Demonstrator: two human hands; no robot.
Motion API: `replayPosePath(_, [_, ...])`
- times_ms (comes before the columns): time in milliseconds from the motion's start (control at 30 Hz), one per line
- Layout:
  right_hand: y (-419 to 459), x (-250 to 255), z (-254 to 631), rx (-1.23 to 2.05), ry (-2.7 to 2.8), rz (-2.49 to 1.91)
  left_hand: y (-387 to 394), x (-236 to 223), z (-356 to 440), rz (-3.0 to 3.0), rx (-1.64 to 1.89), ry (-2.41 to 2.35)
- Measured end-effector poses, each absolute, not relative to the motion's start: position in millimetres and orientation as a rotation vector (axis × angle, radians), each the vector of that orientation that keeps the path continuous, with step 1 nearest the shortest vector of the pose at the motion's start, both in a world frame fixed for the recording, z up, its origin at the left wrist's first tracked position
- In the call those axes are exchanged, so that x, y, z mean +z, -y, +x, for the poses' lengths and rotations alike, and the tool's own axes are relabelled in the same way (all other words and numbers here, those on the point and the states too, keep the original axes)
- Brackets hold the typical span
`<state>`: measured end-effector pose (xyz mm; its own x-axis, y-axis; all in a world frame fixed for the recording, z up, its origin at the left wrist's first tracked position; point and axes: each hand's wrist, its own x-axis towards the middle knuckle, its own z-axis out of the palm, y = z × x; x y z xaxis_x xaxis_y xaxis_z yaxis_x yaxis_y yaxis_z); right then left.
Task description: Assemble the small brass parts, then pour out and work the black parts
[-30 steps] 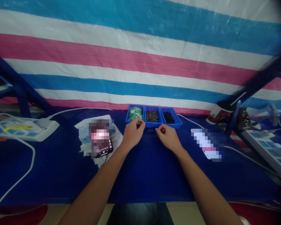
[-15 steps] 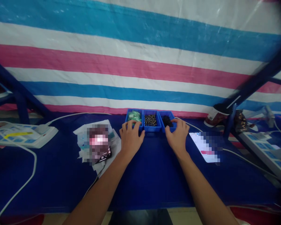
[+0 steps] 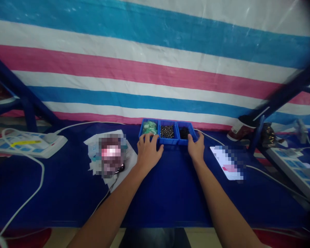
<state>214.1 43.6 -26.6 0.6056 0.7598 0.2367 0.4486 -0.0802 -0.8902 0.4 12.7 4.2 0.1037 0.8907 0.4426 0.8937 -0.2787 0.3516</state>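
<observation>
Three small blue bins stand side by side at the back of the blue table. The left bin holds green parts, the middle bin shiny metal parts, the right bin black parts. My left hand has its fingers hooked over the front rim of the left bin, thumb against the middle bin's front wall. My right hand clasps the front right corner of the right bin, thumb inside and fingers round the outside.
A phone on crumpled paper lies left of my left hand, a second phone right of my right hand. Power strips with white cables sit at both sides. A cup stands by a blue frame post. Striped tarpaulin hangs behind.
Both hands were pinched shut in front of the bins a second ago. They have since reached forward and closed on the outer bins of the row.
</observation>
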Motion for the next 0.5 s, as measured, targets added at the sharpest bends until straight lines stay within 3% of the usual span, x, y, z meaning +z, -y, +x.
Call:
replayPosePath(300, [-55,-34,244,0.341,0.681,-1.6,-12,3,0,-2.336,-0.966,1.876])
replayPosePath(500, [-39,-15,279,0.436,0.668,-1.421,-7,16,2,-2.228,-1.258,1.859])
